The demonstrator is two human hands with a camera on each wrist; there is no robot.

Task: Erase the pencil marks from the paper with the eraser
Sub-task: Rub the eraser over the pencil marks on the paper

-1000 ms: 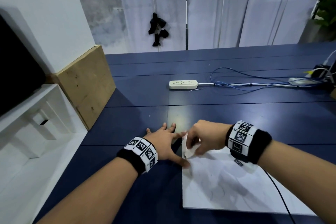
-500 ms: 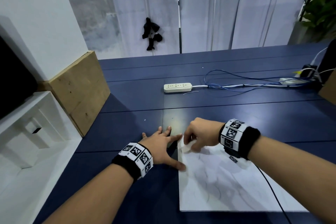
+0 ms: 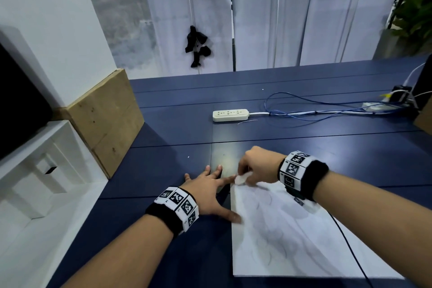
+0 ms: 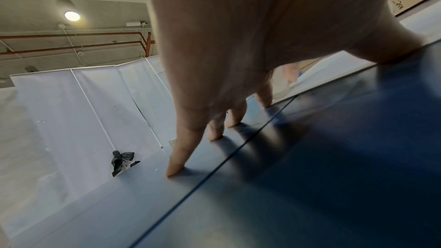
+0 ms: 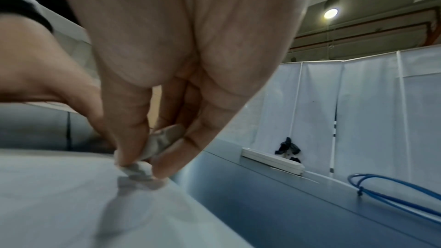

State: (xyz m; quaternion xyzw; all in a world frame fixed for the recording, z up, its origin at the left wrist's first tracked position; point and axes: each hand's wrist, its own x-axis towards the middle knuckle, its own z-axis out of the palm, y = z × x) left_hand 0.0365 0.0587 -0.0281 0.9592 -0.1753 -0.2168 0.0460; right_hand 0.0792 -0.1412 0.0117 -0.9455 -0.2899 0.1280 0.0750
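A white sheet of paper (image 3: 292, 241) with faint pencil lines lies on the dark blue table (image 3: 175, 140). My right hand (image 3: 254, 167) pinches a white eraser (image 3: 240, 179) and presses it on the paper's far left corner. In the right wrist view the eraser (image 5: 139, 170) sits between thumb and fingers, touching the paper (image 5: 71, 205). My left hand (image 3: 210, 196) lies flat with fingers spread on the table beside the paper's left edge, its thumb on that edge. In the left wrist view its fingertips (image 4: 175, 171) press the table.
A white power strip (image 3: 230, 115) with blue and white cables (image 3: 327, 112) lies further back on the table. A wooden board (image 3: 105, 119) and white shelving (image 3: 35, 170) stand at the left. A thin black cable (image 3: 350, 250) crosses the paper's right side.
The right hand with the eraser has shifted slightly across the paper's far left corner. The left hand holds its place at the paper's edge. The head view has drifted a little.
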